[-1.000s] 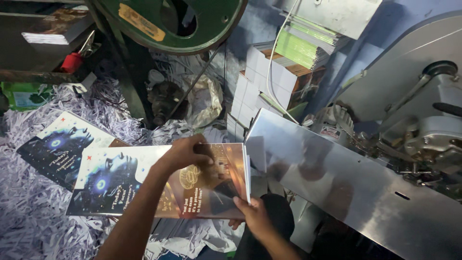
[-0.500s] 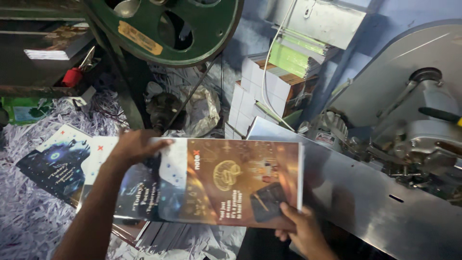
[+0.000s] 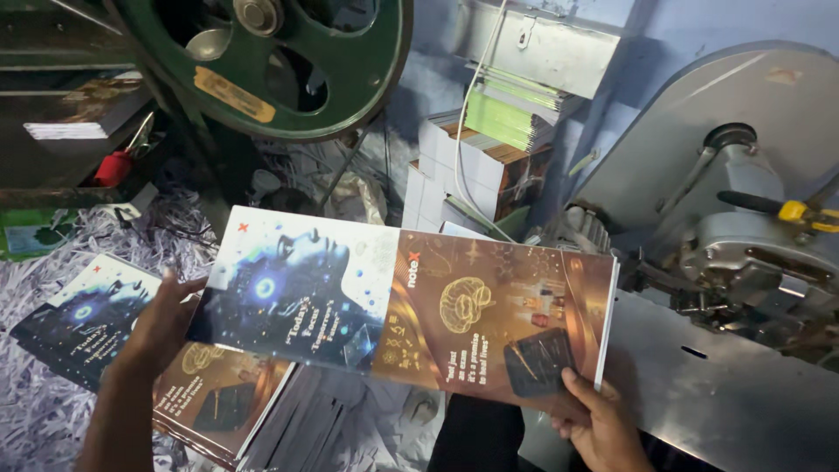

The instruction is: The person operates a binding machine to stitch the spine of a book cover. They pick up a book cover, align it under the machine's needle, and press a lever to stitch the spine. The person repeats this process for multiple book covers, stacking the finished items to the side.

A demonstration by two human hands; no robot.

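Observation:
I hold a thick stack of printed notebook covers [image 3: 402, 301] flat in front of me, blue artwork on its left half and brown-gold on its right. My left hand [image 3: 162, 325] grips its left edge. My right hand [image 3: 599, 419] supports the lower right corner from beneath, thumb on top. Under the held stack, at lower left, lies a pile of the same covers [image 3: 218, 406] on shredded paper. Another blue cover [image 3: 74, 319] lies further left.
A large green flywheel [image 3: 280, 61] stands above at the back. To the right a grey metal machine [image 3: 734, 218] with a sloping steel table [image 3: 725, 393]. White and green bundles of stacked books [image 3: 489, 157] sit behind. Paper trimmings [image 3: 35, 419] cover the floor.
The stack has been lifted off the floor pile and swung up and to the right toward the machine table. Both hands moved with it.

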